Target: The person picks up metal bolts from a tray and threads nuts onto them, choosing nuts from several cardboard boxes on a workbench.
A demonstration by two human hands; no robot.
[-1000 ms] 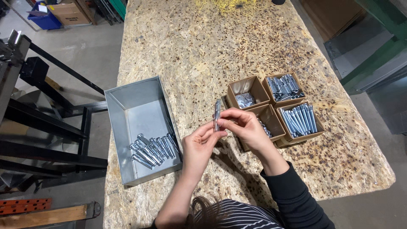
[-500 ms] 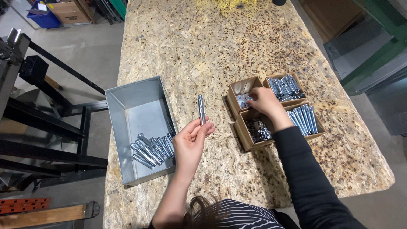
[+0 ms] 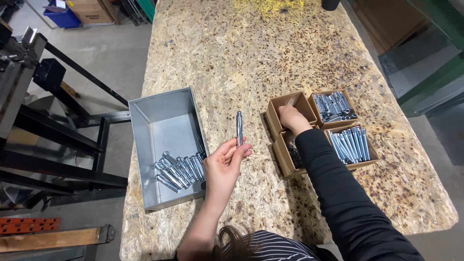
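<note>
Left hand (image 3: 226, 162) pinches our bolt (image 3: 239, 127) just right of the metal bin (image 3: 166, 121): long axis upright, head end up, slim, shiny silver. Right hand (image 3: 291, 119) reaches into the cardboard box (image 3: 275, 107); we cannot tell its grip.

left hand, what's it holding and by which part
The left hand holds a silver metal bolt upright, fingertips pinching its lower end. The right hand reaches into a cardboard box; whether it holds anything cannot be told.

Silver bolt (image 3: 239, 128); brown boxes (image 3: 290, 104)
</note>
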